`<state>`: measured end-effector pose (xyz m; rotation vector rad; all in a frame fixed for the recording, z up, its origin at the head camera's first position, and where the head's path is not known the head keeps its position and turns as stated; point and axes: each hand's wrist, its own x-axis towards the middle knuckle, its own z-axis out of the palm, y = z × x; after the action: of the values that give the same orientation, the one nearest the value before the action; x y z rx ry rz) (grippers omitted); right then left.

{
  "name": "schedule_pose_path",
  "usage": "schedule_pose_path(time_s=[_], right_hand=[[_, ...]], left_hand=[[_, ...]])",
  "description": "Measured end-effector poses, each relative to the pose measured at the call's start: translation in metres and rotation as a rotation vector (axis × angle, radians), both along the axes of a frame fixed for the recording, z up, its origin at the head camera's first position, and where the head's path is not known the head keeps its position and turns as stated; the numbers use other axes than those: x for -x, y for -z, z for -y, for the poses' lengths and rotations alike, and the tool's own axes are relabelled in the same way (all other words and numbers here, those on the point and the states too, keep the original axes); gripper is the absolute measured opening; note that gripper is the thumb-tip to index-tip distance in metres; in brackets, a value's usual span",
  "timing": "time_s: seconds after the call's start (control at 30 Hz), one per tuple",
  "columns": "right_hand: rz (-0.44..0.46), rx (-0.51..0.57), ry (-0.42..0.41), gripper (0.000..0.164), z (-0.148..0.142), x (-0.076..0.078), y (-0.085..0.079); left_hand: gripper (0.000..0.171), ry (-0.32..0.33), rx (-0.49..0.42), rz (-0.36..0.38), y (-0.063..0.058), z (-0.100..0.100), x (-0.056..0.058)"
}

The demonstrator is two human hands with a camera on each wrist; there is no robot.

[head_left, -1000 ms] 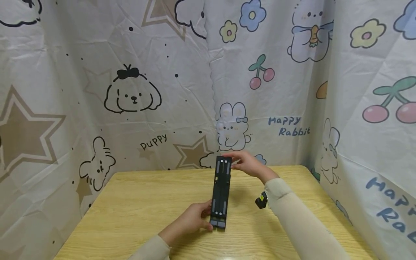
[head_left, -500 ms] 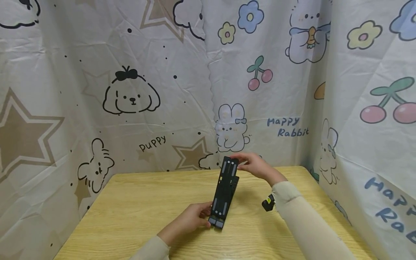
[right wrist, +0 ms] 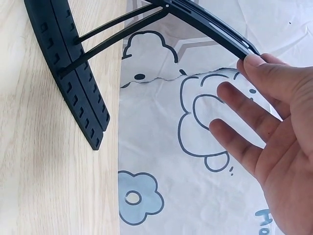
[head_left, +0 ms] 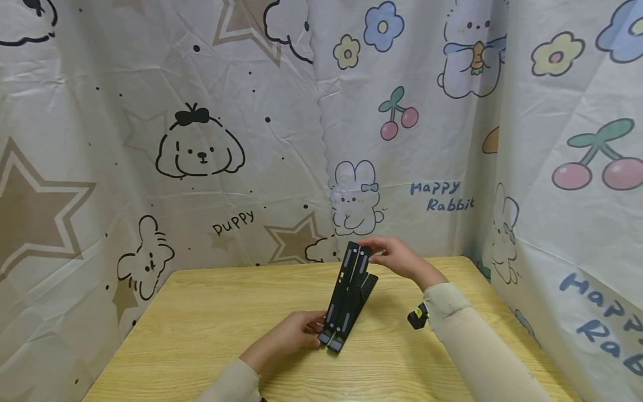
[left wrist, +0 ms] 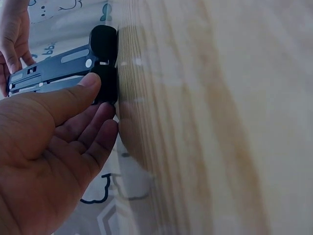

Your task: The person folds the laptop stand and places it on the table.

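Note:
A black folding laptop stand [head_left: 337, 295] with grey pads stands tilted on the table, its upper end leaning right. Its slotted base rails [right wrist: 80, 93] lie on the tabletop in the right wrist view, and thin struts join them to the raised arms. My left hand [head_left: 291, 335] pinches the stand's near lower end; in the left wrist view the thumb is on top and the fingers curl below. At the raised tip, my right hand [head_left: 397, 259] pinches with thumb and index finger, while the other fingers [right wrist: 234, 139] extend away from the stand.
The wooden table [head_left: 216, 312] spreads around the stand. A printed cloth [head_left: 221, 212] hangs behind it and on both sides. A small black device [head_left: 417, 316] with a yellow mark is at the right wrist.
The stand's upper end has swung right with my right hand. Its two halves have parted slightly, and the base rails now show on the right. My left hand has shifted slightly left.

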<state>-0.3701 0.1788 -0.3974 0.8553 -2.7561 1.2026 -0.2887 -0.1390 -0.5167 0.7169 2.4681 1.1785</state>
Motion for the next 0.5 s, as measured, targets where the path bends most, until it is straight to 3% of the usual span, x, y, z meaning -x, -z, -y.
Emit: schedule_pose_path(time_s=[0.2,0.5], right_hand=[[-0.027,-0.039,0.001,0.047,0.003,-0.001,-0.005],[-0.067,-0.141,-0.052,0.052,0.002,0.000,-0.014]], left_hand=[[0.063,-0.011,-0.016,0.015,-0.001,0.001,0.004],[0.070,-0.058,0.076,-0.048,-0.006,-0.011,-0.008]])
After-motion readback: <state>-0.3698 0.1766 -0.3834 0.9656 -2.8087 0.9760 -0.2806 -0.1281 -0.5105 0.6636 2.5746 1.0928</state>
